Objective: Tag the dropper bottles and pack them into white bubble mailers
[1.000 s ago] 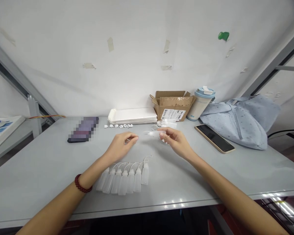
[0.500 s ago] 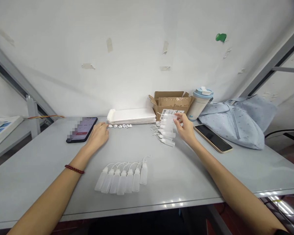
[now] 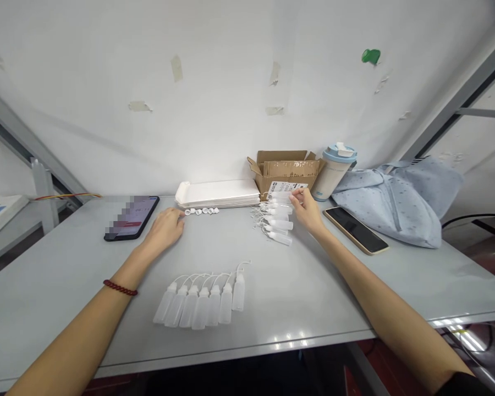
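While the right hand [image 3: 308,213] reaches across the grey table [image 3: 313,286], its thumb and forefinger pinch the right end of the farthest bottle [image 3: 280,195], at the far end of a loose column of bottles [image 3: 280,224] before the cardboard box [image 3: 289,169]. Between the dark phone [image 3: 143,214] and the row of white caps [image 3: 205,210], the left hand [image 3: 165,228] lies back upward, fingertips just beside the caps; I can't tell whether they grip one. Seven more bottles [image 3: 201,312] lie side by side nearer the person, thin tubes curving from their necks.

Likely a workshop: grey worktop [image 3: 297,291], slanting metal beams [image 3: 478,80], lined-up small bottles [image 3: 201,311], tape-marked wall [image 3: 223,126].
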